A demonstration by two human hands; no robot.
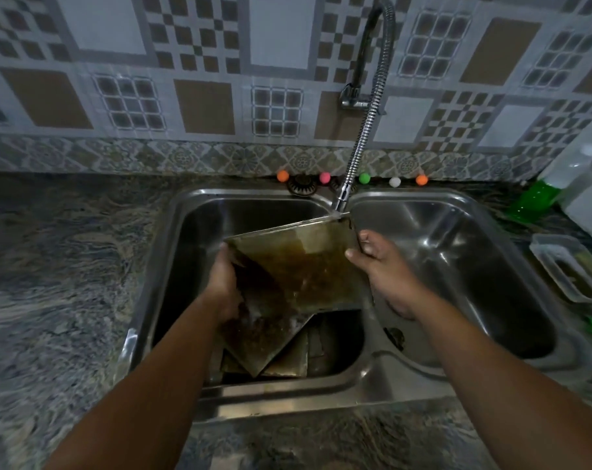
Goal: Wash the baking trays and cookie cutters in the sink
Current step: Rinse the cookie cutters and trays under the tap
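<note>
— Patterned tiles run behind a speckled stone bench point(50, 266) with a double steel sink point(366, 378) let into it. Where's the tray?

— Held tilted over the left basin. The left hand point(224, 283) grips the baking tray point(298, 266) by its near-left edge, fingers curled under it. The right hand point(381, 266) closes on the opposite edge, thumb on the upper face. The far corner, beyond the right hand's fingertips, sits right under the faucet nozzle point(340, 198).

— So it's the rinse, I'd guess?

— Looks like it. Water appears to strike that top corner and run down the brown, stained face toward the wrists.

— How to do it well?

— Keep the tilt, so the runoff drops into the basin below the hands, where more trays point(288, 361) lie stacked. Slide the tray sideways so the stream covers the whole width. That staining probably needs scrubbing, not just water. I can't pick out any cookie cutters.

— Soap?

— A green bottle point(533, 201) stands beyond the right hand, past the right basin.
</note>
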